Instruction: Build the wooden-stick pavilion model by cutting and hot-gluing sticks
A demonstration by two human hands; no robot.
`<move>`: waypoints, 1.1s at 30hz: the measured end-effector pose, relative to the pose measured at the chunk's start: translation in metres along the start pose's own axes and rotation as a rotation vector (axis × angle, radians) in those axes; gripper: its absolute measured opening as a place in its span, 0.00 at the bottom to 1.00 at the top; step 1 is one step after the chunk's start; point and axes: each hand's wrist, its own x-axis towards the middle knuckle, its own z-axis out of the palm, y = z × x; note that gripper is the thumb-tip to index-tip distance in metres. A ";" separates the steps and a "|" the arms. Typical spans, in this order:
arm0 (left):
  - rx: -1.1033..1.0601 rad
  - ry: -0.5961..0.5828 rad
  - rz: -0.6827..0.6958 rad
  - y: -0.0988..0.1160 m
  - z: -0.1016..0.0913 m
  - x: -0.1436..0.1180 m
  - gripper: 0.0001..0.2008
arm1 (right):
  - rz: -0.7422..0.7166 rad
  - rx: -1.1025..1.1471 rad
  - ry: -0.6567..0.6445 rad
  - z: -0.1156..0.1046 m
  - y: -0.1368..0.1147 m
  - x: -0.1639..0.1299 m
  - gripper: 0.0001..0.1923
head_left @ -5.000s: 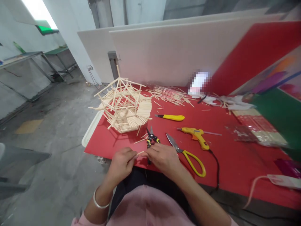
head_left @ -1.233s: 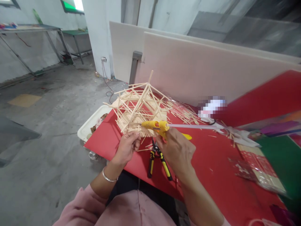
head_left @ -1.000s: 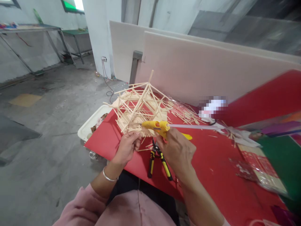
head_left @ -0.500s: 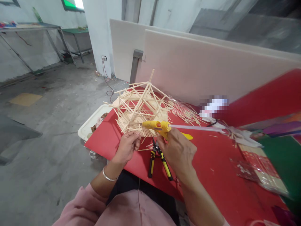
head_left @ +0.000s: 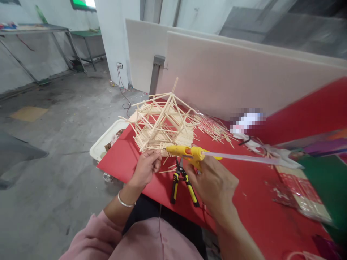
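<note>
My right hand [head_left: 214, 177] grips a yellow hot glue gun [head_left: 187, 152], a long clear glue stick [head_left: 241, 157] running out of its back. The nozzle points left, close to the front edge of a house-like frame of thin wooden sticks [head_left: 165, 115]. At that front edge my left hand [head_left: 146, 166] is closed in a pinch; what lies between the fingertips is too small to make out. Just below the glue gun, black-and-yellow pliers [head_left: 182, 180] lie with their handles spread, partly beside my right hand.
The frame stands on a red tabletop [head_left: 252, 202]. Loose sticks [head_left: 214, 128] lie behind it to the right, and packaged sticks [head_left: 303, 195] at far right. White boards [head_left: 230, 68] lean behind the table. A white tray [head_left: 99, 144] sits at lower level on the left.
My right hand has drawn the glue gun a little to the right and down, away from the stick frame. My left hand stays pinched in nearly the same place.
</note>
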 end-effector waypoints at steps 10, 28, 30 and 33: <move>-0.022 -0.020 0.014 -0.008 0.004 -0.004 0.20 | -0.017 -0.021 -0.038 0.000 -0.004 0.001 0.10; -0.195 -0.104 -0.093 -0.010 0.011 -0.003 0.18 | -0.003 0.077 0.045 0.001 0.003 -0.003 0.08; -0.194 -0.109 -0.100 -0.010 0.011 -0.003 0.18 | -0.004 0.083 0.052 0.001 0.004 -0.003 0.08; -0.186 -0.101 -0.112 -0.011 0.011 -0.002 0.19 | -0.006 0.095 0.052 0.001 0.005 -0.004 0.08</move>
